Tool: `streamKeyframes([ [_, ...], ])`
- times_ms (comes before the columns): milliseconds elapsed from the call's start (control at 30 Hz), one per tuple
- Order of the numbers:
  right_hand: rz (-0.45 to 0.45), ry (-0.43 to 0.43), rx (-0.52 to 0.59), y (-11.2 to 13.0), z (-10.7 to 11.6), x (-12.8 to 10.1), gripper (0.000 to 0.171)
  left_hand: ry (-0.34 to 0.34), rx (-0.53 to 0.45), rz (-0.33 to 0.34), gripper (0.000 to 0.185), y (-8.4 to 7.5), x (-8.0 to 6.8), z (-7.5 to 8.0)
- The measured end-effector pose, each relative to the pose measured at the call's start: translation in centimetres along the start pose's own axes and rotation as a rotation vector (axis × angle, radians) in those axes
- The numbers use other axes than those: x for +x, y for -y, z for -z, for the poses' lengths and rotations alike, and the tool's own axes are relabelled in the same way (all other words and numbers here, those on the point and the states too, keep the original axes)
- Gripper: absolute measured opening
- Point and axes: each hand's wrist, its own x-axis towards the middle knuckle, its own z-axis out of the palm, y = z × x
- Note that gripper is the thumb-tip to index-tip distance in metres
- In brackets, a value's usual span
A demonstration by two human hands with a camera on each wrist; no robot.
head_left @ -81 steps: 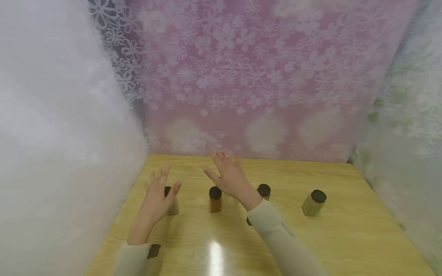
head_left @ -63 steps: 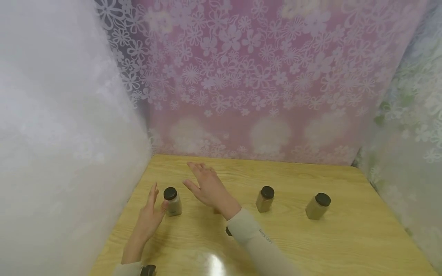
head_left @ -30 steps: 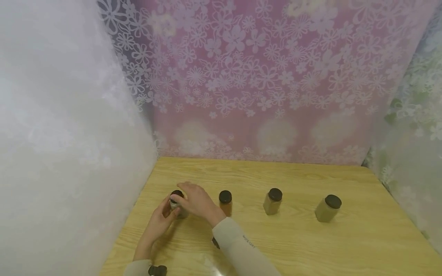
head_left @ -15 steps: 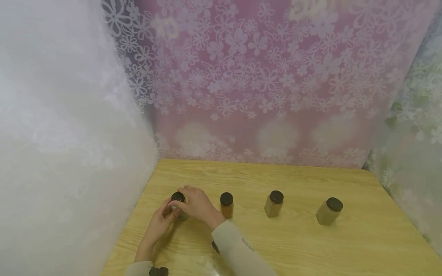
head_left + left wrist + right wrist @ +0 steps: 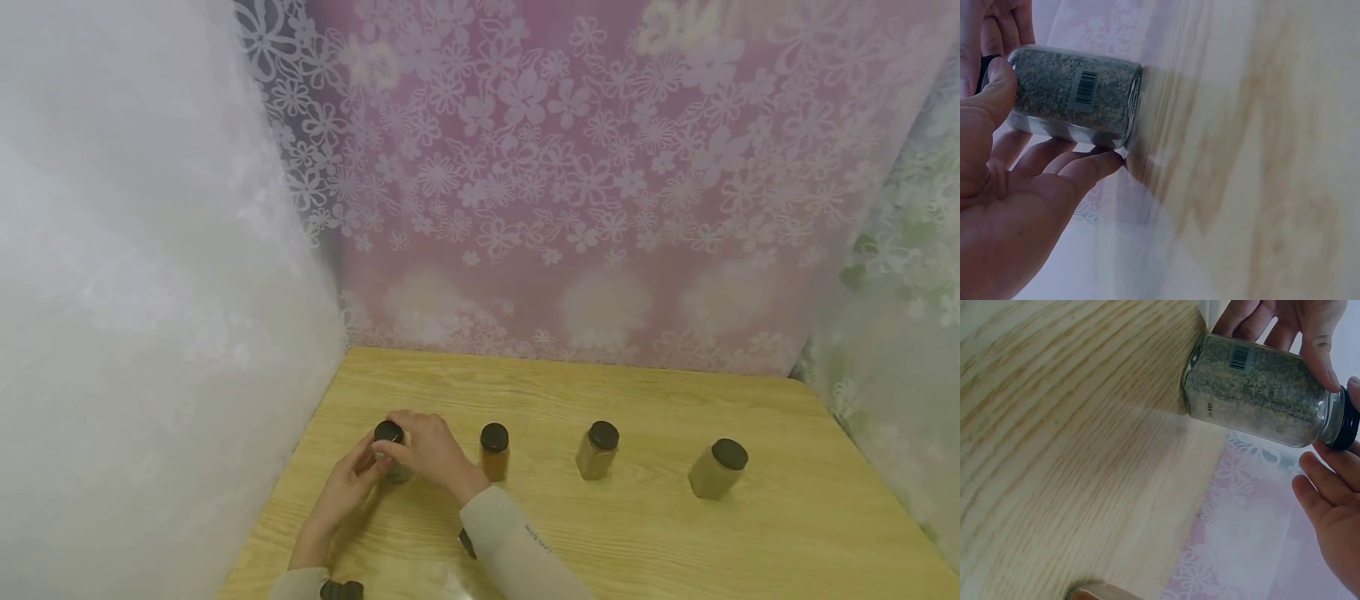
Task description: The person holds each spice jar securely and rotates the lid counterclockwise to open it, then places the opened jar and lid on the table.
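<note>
Upright, leftmost clear glass jar of grey-green herbs [image 5: 393,467]: left hand [image 5: 347,487] grips its body, right hand [image 5: 429,451] its black cap [image 5: 387,431].

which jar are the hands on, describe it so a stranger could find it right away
On the wooden table, four black-capped jars stand in a row. It is the leftmost jar, nearest the white side curtain, between the left hand and right hand. Unlike its tan and orange-brown neighbours, it holds grey-green flakes and carries a barcode label.
</note>
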Motion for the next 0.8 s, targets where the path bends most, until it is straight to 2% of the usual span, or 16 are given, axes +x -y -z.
streamKeyframes([
  [200,-0.042,0.05,0.087,-0.1,0.07,0.05,0.057,0.037,0.0,0.008,0.066,-0.58,-0.08,0.3],
  [333,-0.073,0.092,0.093,-0.16,0.04,0.16,0.058,0.044,0.018,0.012,0.067,-0.74,-0.19,0.41],
  [500,-0.053,0.121,0.095,-0.31,0.03,0.38,0.057,0.039,0.044,0.011,0.067,-0.6,-0.05,0.48],
  [667,-0.032,0.13,0.132,-0.53,0.09,0.47,0.056,0.047,0.034,0.037,0.066,-0.29,0.2,0.58],
  [800,0.003,0.135,0.112,-0.75,0.23,0.66,0.053,0.054,0.033,0.046,0.066,-0.14,0.37,0.72],
])
